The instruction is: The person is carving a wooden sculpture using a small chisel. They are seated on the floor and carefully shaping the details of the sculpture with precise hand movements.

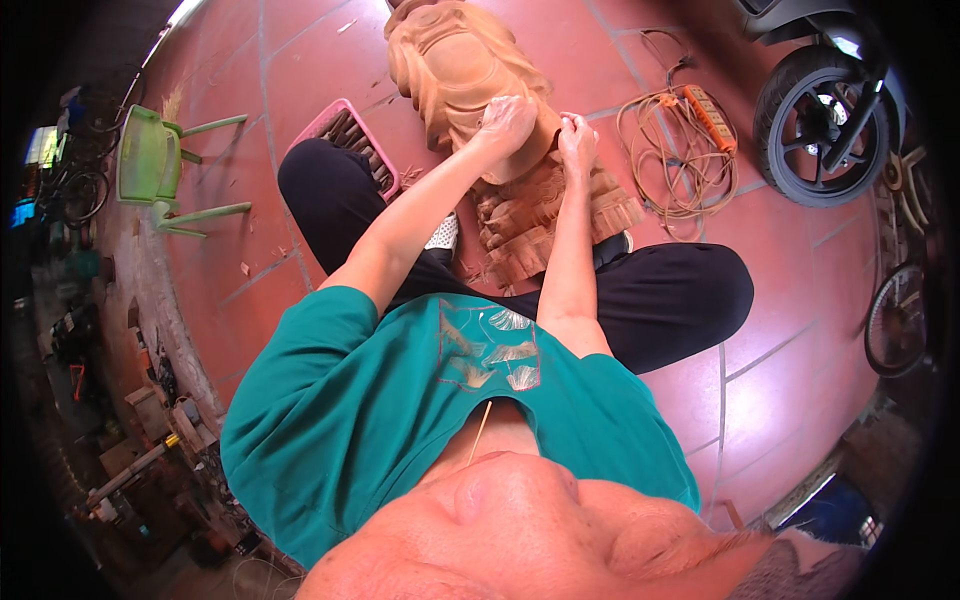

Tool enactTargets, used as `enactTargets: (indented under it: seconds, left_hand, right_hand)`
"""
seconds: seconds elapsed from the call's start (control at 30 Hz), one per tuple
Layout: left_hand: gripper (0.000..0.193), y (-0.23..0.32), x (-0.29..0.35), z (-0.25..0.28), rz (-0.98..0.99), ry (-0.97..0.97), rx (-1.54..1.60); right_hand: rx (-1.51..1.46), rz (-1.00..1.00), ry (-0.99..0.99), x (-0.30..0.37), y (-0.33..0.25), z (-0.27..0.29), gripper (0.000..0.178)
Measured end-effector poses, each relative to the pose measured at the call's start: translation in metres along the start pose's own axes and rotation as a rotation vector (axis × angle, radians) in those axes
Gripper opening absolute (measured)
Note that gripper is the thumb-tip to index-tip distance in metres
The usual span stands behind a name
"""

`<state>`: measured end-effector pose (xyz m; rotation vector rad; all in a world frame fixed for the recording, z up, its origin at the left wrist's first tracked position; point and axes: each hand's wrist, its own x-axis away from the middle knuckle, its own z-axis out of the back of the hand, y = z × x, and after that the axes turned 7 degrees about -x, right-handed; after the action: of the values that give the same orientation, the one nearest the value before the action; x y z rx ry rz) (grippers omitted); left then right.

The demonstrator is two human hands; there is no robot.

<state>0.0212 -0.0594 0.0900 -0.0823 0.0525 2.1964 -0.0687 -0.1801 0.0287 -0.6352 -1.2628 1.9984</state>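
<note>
The carving (465,75), a wooden figure, is lying on the floor (790,290) side of the scene straight ahead of the seated person, with its near end beyond the bent legs (670,290). Its long axis is running away from the body and leaning a little to the left, so its broad near end is facing the hands while its far end is passing out of view at the top. The left hand (508,122) is lying over this near end, its fingers curled in; whether it is gripping anything cannot be told. The right hand (577,145) is sitting just beside the near end's right edge, its fingers drawn together, and any small tool in them is too hard to make out. Of the two, the left is reaching farther along the axis and covering more of the carving. Ribbed wood (560,220) is lying between the near end and the body. A pink basket (318,122) is standing to the left, and an orange power strip (710,118) is lying to the right.
</note>
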Motion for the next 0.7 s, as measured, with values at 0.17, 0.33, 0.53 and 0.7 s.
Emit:
enactTargets:
  seconds: [0.17, 0.33, 0.53, 0.7]
  left_hand:
    - [0.023, 0.004, 0.044, 0.01, 0.001, 0.102, 0.152]
    - [0.028, -0.002, 0.058, 0.01, 0.069, 0.069, 0.14]
    - [0.02, 0.003, 0.002, 0.002, 0.01, -0.022, 0.038]
    - [0.025, -0.004, 0.042, 0.0, -0.008, 0.211, 0.207]
  right_hand:
    - [-0.029, -0.06, 0.008, -0.003, 0.015, 0.004, 0.021]
    - [0.081, -0.003, 0.019, -0.003, 0.008, 0.001, 0.021]
    - [0.011, -0.005, 0.032, -0.002, 0.005, -0.001, 0.02]
    - [-0.056, -0.017, 0.043, -0.003, 0.011, 0.0, 0.02]
